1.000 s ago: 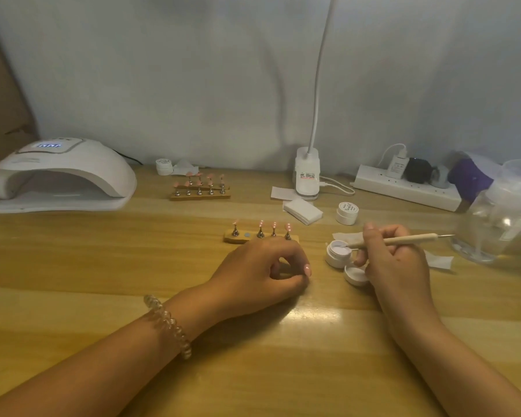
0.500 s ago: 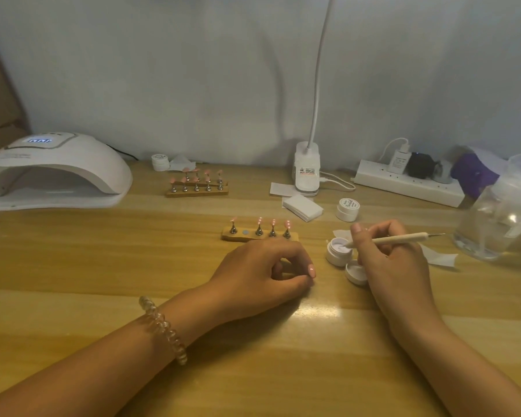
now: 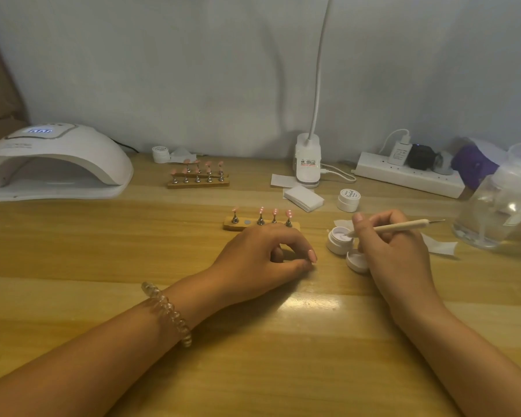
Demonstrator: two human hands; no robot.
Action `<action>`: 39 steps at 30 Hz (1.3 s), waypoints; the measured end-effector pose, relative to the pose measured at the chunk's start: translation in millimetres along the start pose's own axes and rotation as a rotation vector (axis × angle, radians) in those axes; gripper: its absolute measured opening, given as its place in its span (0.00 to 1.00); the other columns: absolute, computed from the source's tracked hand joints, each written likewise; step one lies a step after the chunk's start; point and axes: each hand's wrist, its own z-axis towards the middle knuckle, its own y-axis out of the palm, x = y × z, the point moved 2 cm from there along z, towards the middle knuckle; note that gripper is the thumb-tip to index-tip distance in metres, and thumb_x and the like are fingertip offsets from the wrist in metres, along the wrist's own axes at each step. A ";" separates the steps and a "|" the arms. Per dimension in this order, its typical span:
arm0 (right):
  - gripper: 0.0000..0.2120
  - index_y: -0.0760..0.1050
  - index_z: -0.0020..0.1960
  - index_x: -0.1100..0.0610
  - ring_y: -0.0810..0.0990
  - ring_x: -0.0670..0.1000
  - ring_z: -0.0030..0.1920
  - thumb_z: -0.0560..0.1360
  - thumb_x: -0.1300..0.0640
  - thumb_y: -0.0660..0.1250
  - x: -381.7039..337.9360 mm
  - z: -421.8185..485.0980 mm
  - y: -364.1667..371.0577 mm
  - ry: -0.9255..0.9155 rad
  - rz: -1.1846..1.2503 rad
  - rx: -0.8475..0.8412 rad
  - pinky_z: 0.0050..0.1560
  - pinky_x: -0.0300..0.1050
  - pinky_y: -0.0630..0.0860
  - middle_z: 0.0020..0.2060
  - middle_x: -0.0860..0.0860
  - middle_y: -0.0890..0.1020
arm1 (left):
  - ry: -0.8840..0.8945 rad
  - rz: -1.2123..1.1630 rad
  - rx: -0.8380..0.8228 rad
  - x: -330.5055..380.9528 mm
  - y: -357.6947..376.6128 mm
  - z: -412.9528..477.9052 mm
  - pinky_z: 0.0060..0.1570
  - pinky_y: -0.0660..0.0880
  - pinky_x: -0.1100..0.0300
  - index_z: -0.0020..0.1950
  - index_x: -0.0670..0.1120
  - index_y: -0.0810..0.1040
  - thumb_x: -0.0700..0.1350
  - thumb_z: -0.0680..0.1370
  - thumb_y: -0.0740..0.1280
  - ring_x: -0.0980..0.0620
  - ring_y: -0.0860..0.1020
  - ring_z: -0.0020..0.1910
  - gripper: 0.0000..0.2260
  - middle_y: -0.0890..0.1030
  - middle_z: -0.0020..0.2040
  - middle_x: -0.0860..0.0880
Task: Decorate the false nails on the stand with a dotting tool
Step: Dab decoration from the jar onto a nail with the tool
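Hands at work on a wooden table (image 3: pixel 133 251), seen from our own head looking down. Our right hand (image 3: pixel 394 251) pinches a dotting tool (image 3: pixel 400 226) like a pen, thumb and fingers curled round its pale shaft. The tool lies nearly level: its left end dips into a small open white jar (image 3: pixel 337 242), and its thin metal tip points right. The jar's lid (image 3: pixel 357 260) lies just beside it, under the hand.

Our left hand (image 3: pixel 262 257) rests on the table, fingers loosely curled, thumb and forefinger tips meeting. We cannot tell whether it pinches anything. A coil bracelet (image 3: pixel 167 313) circles that wrist.

Just behind the left hand sits the stand (image 3: pixel 235 226), a low wooden bar carrying four pink nails (image 3: pixel 261 209) on metal pegs, one spot between the first and second bare. Three nails show white dots.

Farther back stand a second stand (image 3: pixel 197 183) of pink nails, a white nail lamp (image 3: pixel 54 164) at left, a closed jar (image 3: pixel 348 200), wipes (image 3: pixel 303 199), a desk lamp (image 3: pixel 307 161) and a power strip (image 3: pixel 403 176). A clear container (image 3: pixel 500 206) stands at far right.
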 end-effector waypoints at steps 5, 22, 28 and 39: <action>0.12 0.73 0.43 0.54 0.76 0.39 0.31 0.79 0.47 0.66 -0.6 0.8 -0.7 0.015 0.029 0.025 0.31 0.36 0.67 0.34 0.49 0.80 | -0.011 -0.009 -0.002 -0.8 -0.5 1.0 0.38 0.71 0.56 0.45 0.55 0.84 0.46 0.75 0.74 0.59 0.71 0.32 0.03 0.81 0.44 0.61; 0.08 0.71 0.44 0.52 0.73 0.44 0.24 0.78 0.53 0.69 -32.8 -22.9 -0.8 0.058 0.432 0.027 0.23 0.35 0.69 0.33 0.50 0.83 | 0.008 -0.016 -0.007 -3.7 0.4 1.3 0.37 0.73 0.53 0.46 0.55 0.83 0.44 0.75 0.73 0.58 0.70 0.31 0.04 0.82 0.47 0.58; 0.10 0.69 0.40 0.59 0.72 0.46 0.22 0.76 0.60 0.68 -32.9 -36.2 14.5 0.195 0.446 -0.150 0.23 0.36 0.69 0.25 0.53 0.79 | 0.023 0.030 0.011 -3.0 0.7 1.7 0.37 0.74 0.51 0.44 0.57 0.81 0.45 0.75 0.73 0.57 0.72 0.31 0.06 0.79 0.43 0.61; 0.09 0.69 0.37 0.60 0.75 0.45 0.22 0.72 0.60 0.67 -33.2 -35.2 14.1 0.208 0.353 -0.144 0.23 0.36 0.71 0.24 0.56 0.79 | 0.030 0.031 0.000 -0.3 -0.9 1.6 0.37 0.75 0.51 0.44 0.58 0.81 0.45 0.75 0.73 0.54 0.74 0.32 0.07 0.79 0.43 0.60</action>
